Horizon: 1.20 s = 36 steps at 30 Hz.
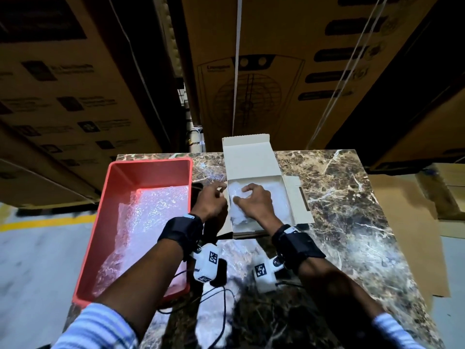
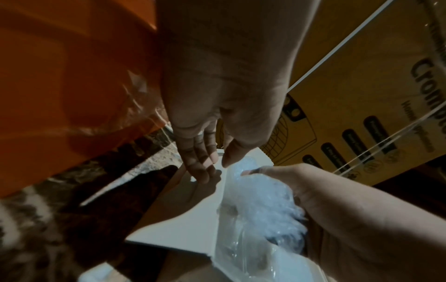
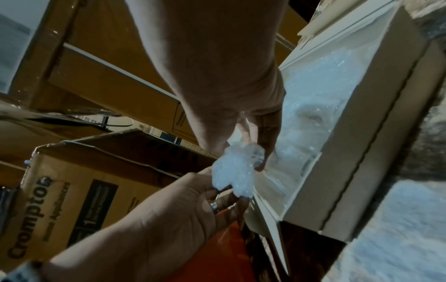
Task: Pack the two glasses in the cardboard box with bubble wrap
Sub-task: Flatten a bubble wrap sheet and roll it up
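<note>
Bubble-wrapped bundle [image 1: 237, 210] lies at the box's [image 1: 289, 197] left wall on the bench [image 1: 352, 210]. Right hand [image 1: 254, 201] has a curled grip on it; left hand [image 1: 212, 201] pinches its loose end. Seating it is likely the step; next, tuck the end in.

Two hands: left hand [image 1: 212, 201], right hand [image 1: 254, 201]. One open white cardboard box [image 1: 298, 197] holding two bubble-wrapped bundles, left [image 1: 237, 212] and right [image 1: 279, 200]. One red bin [image 1: 151, 170] with one bubble wrap sheet [image 1: 148, 222]. One marble table [image 1: 352, 222]. Two wrist cameras, left [image 1: 208, 265] and right [image 1: 265, 273].
</note>
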### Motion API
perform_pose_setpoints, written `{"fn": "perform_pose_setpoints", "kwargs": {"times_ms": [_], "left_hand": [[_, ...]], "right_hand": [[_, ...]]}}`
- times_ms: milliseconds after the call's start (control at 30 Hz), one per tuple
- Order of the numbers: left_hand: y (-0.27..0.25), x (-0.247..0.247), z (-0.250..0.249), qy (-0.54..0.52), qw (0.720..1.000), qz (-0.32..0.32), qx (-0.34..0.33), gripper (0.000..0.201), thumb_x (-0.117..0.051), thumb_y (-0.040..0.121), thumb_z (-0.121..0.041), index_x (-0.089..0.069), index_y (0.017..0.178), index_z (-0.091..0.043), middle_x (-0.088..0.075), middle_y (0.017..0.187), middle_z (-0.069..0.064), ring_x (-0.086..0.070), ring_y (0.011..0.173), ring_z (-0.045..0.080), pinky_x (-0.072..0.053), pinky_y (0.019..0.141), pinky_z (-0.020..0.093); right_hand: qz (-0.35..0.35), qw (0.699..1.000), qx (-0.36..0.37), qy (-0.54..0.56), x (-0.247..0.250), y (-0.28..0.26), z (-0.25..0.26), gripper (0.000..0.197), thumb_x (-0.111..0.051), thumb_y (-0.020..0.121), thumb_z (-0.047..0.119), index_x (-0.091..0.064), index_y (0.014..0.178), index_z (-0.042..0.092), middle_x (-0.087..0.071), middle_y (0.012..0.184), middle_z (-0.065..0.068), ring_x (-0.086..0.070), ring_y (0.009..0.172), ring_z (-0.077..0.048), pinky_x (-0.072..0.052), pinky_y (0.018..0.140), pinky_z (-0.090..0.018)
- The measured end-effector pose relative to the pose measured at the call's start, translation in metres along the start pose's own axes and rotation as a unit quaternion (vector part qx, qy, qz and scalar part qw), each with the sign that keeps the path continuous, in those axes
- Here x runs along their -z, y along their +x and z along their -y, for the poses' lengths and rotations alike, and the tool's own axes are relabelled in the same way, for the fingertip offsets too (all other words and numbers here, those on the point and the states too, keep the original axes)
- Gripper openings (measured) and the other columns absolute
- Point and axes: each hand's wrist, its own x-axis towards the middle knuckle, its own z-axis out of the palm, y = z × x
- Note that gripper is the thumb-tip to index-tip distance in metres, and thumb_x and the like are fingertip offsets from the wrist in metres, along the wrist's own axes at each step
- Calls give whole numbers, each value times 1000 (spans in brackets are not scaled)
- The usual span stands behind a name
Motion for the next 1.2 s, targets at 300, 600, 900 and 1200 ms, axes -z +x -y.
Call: {"fn": "perform_pose_setpoints", "kwargs": {"times_ms": [300,600,900,1200], "left_hand": [[0,-5,-2,43,996,12,-73,42,-65,85,3,-53,117,-20,-51,86,1,-49,74,19,-49,65,37],[6,-7,0,77,995,-2,-62,35,-70,89,-4,-65,123,-12,-54,98,-1,-54,99,23,-47,89,34],[9,-11,4,111,993,-8,-44,39,-69,91,-10,-66,130,-13,-59,121,12,-57,116,29,-45,104,32],[12,-8,3,45,998,27,-42,60,-65,86,0,-51,140,-23,-60,107,13,-58,91,26,-51,78,32]], "right_hand": [[-31,997,42,-61,-1,-9,2,41,-83,79,36,-62,102,9,-57,96,-3,-61,95,-29,-51,74,-36],[-13,994,21,-105,-6,-2,2,38,-76,82,46,-66,109,21,-71,108,-4,-66,102,-29,-45,73,-32],[-44,998,8,-45,-21,1,-6,31,-64,93,51,-59,110,25,-71,97,-6,-64,100,-28,-39,73,-32],[-54,993,27,-105,-16,12,4,19,-75,84,36,-67,90,20,-68,93,0,-64,93,-26,-39,69,-31]]}}
